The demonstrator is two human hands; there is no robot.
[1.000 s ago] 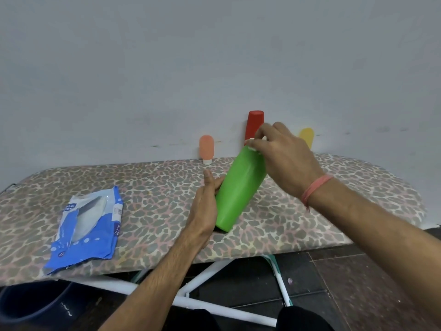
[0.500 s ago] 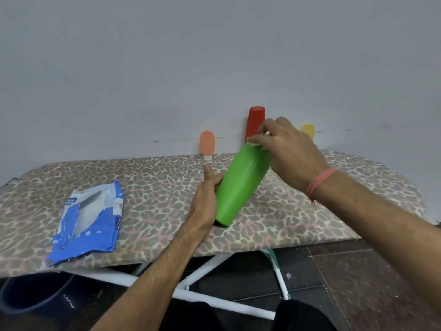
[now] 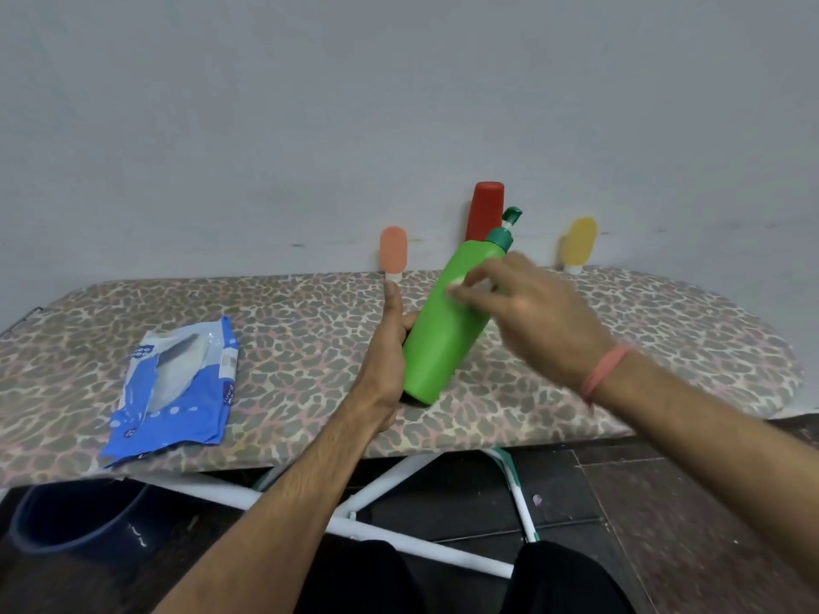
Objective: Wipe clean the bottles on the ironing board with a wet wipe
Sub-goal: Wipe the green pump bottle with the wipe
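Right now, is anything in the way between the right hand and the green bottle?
Nothing visible. The right hand is already at the green bottle, a white wipe at its fingertips against the side.

tilted green pump bottle (image 3: 443, 330)

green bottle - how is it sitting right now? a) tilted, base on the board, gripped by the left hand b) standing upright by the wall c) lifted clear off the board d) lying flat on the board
a: the green bottle leans with its base on the ironing board while the left hand grips its lower part.
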